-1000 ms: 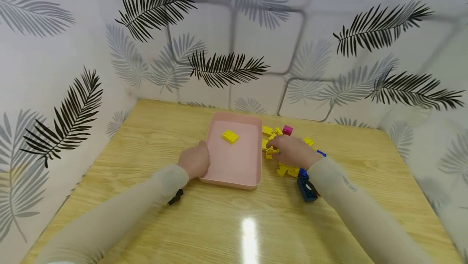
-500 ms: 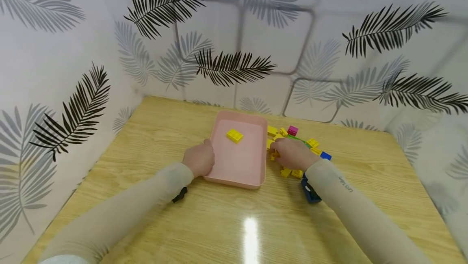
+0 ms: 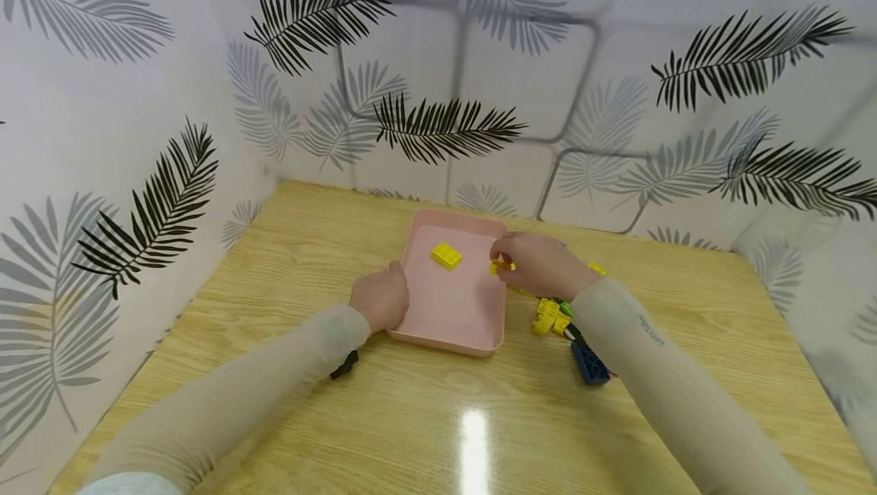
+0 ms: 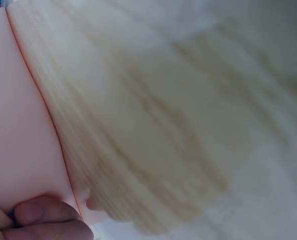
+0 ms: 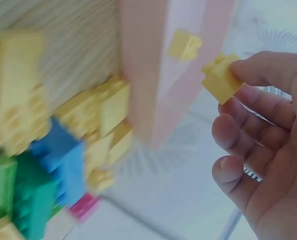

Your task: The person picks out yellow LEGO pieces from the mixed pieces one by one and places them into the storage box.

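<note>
Between the thumb and fingers of my right hand (image 3: 544, 263) is a yellow toy brick (image 5: 221, 82), pinched above the right rim of a pink tray (image 3: 452, 312). One more yellow brick (image 3: 447, 255) lies inside the tray, toward its far end. My left hand (image 3: 380, 297) holds the tray by its left side. In the left wrist view, curled fingers (image 4: 48, 217) lie against the tray's wall, and their tips are only partly visible.
Right of the tray lies a pile of toy bricks, with yellow bricks (image 3: 546, 316), a blue brick (image 5: 63, 155), a green brick (image 5: 33, 195) and a pink brick (image 5: 83, 206). Nearer is a dark blue brick (image 3: 589, 362). A black object (image 3: 345, 365) shows beside the left sleeve.
My right hand has lifted a yellow brick out of the pile and moved up and left to the tray's right rim. The left hand stays at the tray's left side.
</note>
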`<state>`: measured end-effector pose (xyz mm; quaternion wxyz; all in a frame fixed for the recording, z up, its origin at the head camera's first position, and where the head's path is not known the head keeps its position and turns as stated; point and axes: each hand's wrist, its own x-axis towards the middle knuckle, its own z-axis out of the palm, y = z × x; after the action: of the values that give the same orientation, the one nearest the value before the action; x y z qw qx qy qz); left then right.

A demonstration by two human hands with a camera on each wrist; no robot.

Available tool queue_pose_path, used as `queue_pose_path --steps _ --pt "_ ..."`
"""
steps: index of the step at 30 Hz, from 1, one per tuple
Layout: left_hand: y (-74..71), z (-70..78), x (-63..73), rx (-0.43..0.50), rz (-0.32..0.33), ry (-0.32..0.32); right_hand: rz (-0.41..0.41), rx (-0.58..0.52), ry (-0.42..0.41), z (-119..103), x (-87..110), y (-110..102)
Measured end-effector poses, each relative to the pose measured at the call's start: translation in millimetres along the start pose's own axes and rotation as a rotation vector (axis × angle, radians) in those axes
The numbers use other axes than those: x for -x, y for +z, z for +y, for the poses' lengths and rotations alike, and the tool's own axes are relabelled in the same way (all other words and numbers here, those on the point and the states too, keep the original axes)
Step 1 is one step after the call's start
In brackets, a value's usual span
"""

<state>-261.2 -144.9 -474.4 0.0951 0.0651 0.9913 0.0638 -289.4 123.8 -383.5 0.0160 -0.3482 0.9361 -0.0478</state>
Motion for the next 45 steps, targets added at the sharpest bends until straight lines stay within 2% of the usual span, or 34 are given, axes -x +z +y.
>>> queue_pose_path --steps 5,11,17,21,25,29,37,43,45 --pt "-0.6 1.1 0.9 -0.002 -0.009 -0.017 -0.049 -0.012 -0.015 -19.4 -27.0 0.6" --pt "0.6 0.7 0.4 -0.003 -0.014 -0.029 -0.041 0.015 -0.078 -34.0 -54.7 7.2" --pt "-0.2 0.0 -0.8 0.006 0.015 -0.03 -0.061 0.067 -0.109 -42.1 -76.5 16.4" --pt "-0.8 -0.4 -0.5 0.003 0.04 -0.027 -0.116 0.031 -0.112 -46.1 -85.0 22.6" --pt "-0.9 -0.3 0.5 -0.02 0.054 -0.007 -0.185 -0.055 -0.062 -49.1 -88.3 26.6" --pt "0.2 -1.0 1.3 -0.038 0.071 0.003 -0.211 -0.072 -0.031 -50.1 -90.3 29.6" --pt "1.9 1.4 2.7 -0.033 0.082 0.002 -0.175 -0.089 -0.019 -44.1 -86.6 32.5" --pt "0.7 0.3 1.8 -0.025 0.046 0.0 -0.107 -0.078 -0.07 -32.6 -67.9 21.9" --pt "0.4 -1.2 1.3 -0.03 0.039 -0.005 -0.087 -0.072 -0.061 -28.0 -60.4 17.5"
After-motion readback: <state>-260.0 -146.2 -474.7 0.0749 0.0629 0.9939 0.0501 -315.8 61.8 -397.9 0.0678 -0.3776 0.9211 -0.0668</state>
